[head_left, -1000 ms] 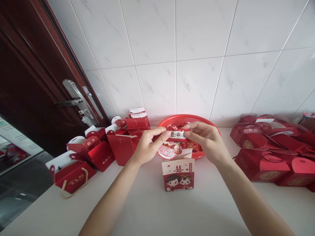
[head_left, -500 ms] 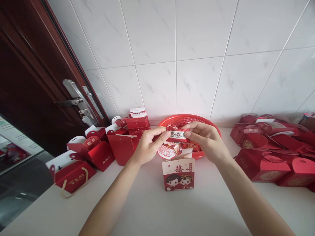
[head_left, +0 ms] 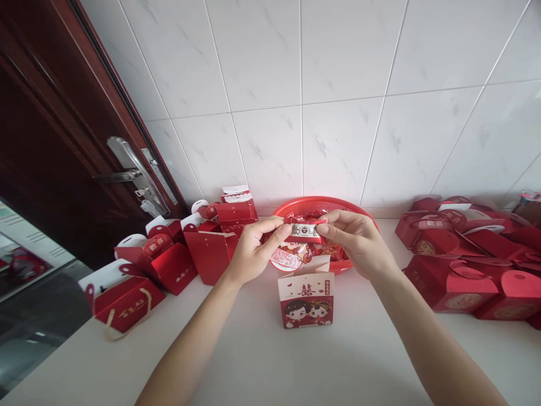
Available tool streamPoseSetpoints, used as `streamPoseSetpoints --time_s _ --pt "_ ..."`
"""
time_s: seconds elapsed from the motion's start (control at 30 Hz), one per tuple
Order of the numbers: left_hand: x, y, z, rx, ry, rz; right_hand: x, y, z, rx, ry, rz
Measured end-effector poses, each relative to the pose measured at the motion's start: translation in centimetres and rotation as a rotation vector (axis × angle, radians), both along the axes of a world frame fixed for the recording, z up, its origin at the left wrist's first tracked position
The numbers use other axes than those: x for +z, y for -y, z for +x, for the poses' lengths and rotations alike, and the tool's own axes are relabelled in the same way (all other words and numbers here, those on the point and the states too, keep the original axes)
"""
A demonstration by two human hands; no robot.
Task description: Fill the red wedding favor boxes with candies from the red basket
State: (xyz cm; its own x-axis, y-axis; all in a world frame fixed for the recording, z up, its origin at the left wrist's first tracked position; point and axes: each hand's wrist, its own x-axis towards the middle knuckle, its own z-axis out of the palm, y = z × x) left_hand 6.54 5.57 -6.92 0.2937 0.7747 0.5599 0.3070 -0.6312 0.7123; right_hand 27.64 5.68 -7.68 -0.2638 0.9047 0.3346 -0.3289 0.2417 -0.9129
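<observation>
A wrapped candy (head_left: 306,232) in red foil with a white printed band is stretched between my two hands. My left hand (head_left: 258,248) pinches its left end between thumb and fingers. Its right end sits in the pinch of my right hand (head_left: 354,239). Behind and below it is a red plastic basket (head_left: 323,202) with several wrapped sweets in it, partly hidden by my hands. Nearer me, a small red and cream gift box (head_left: 306,301) with two cartoon figures stands upright on the white table (head_left: 270,366), its top flap raised.
Several red gift boxes (head_left: 177,268) stand open at the left, one with a rope handle (head_left: 109,324). More red boxes (head_left: 452,285) crowd the right side. A tiled wall (head_left: 270,152) rises behind the table, and a dark wooden door (head_left: 54,124) with a metal handle is at the left.
The candy has turned slightly between my fingers, so its white band with the printing shows more fully. My hands have barely moved; the boxes and basket stay put.
</observation>
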Motion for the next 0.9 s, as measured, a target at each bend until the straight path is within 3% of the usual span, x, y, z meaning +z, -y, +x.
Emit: streamPoseSetpoints --time_s 0.2,0.47,0.73,0.9 --pt "-0.18 -0.05 -0.13 -0.01 0.032 -0.012 -0.07 -0.11 0.03 0.077 -0.037 -0.041" --pt "-0.4 -0.26 -0.33 -0.058 0.061 -0.042 -0.14 0.03 -0.13 -0.033 0.026 0.08" --pt "-0.48 -0.24 -0.29 -0.04 0.032 0.11 -0.08 0.29 -0.04 0.033 0.053 0.076" --pt "-0.57 0.14 0.1 -0.022 -0.023 0.242 0.15 0.7 -0.53 0.009 0.126 0.183"
